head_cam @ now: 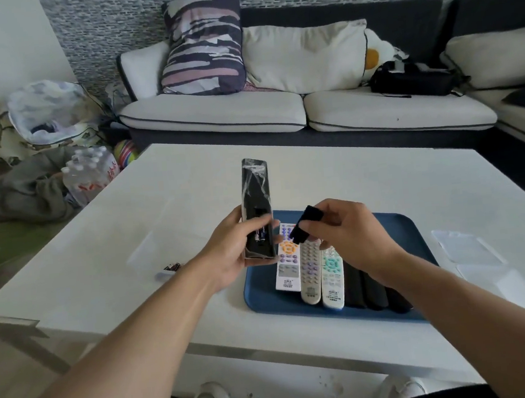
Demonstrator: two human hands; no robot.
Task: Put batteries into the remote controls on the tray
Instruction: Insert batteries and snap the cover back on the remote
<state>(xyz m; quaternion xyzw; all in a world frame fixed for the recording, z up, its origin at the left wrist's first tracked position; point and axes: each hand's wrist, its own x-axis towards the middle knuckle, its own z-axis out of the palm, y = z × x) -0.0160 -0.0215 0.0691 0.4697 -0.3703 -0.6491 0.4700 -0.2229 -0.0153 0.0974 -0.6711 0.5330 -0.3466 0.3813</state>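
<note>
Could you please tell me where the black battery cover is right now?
The right hand pinches the battery cover above the blue tray, just right of the black remote.

The right hand and forearm cover the upper ends of the dark remotes on the tray; their count is unclear. Battery markings in the held black remote are too small to read. Small items at table left are indistinct. Both arms run off the lower edge.

Black remote, blue tray, white table, white remotes with orange, purple, perhaps teal buttons, striped purple-pink pillow
</note>
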